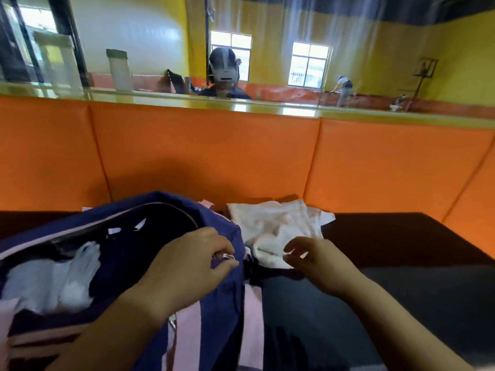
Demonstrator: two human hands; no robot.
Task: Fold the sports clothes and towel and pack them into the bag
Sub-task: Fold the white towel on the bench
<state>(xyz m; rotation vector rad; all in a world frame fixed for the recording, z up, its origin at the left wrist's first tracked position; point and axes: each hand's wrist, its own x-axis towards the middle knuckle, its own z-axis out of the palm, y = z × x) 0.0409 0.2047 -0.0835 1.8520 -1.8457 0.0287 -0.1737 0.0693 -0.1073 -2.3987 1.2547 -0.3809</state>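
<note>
One white item (53, 282) is stowed in the open navy bag (128, 253) at nine o'clock, whose metal fitting (229, 257) is pinched by the left hand (187, 266). The crumpled white garment (273, 223) at one o'clock is neared by the right hand (316, 263), fingers curled; hold unconfirmed. Folding is required next.

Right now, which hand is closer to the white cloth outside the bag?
Right. The right hand is at the white cloth's near edge; the left hand pinches the blue bag beside it.
</note>
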